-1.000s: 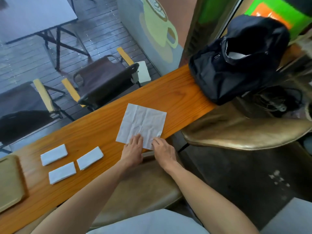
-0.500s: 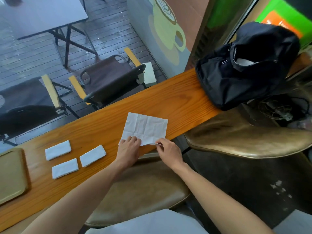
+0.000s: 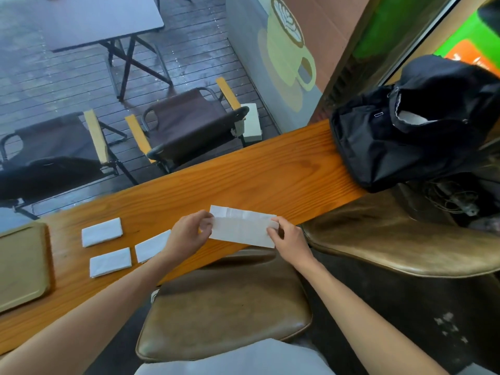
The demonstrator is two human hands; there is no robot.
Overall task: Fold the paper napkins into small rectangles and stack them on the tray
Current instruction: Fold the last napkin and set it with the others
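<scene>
Nearest, a brown stool (image 3: 224,307) is standing under the desk (image 3: 270,174) edge, with both forearms reaching over it. The left hand (image 3: 186,234) is pinching the left end of a napkin (image 3: 240,231), its fingers clamped on the paper; the right hand (image 3: 289,239) is pinching the right end likewise. Between them the napkin is being held as a long strip, its near half brought up over the far half, of which a sliver is showing beyond the upper edge. Gripping both ends is likely keeping the edges lined up while the crease is forming. The strip is hanging at the desk's near edge, just above the wood, though whether its lower edge is touching cannot be told.

To the left, three folded napkins (image 3: 102,231) are lying apart from one another on the desk, one partly hidden behind the left wrist. They are waiting near the tray (image 3: 24,266), which is sitting bare at the far left, so stacking is not yet begun.

Further right, a black bag (image 3: 392,147) is resting on the desk's end. Beyond the glass, folding chairs (image 3: 189,125) are standing on dark decking.
</scene>
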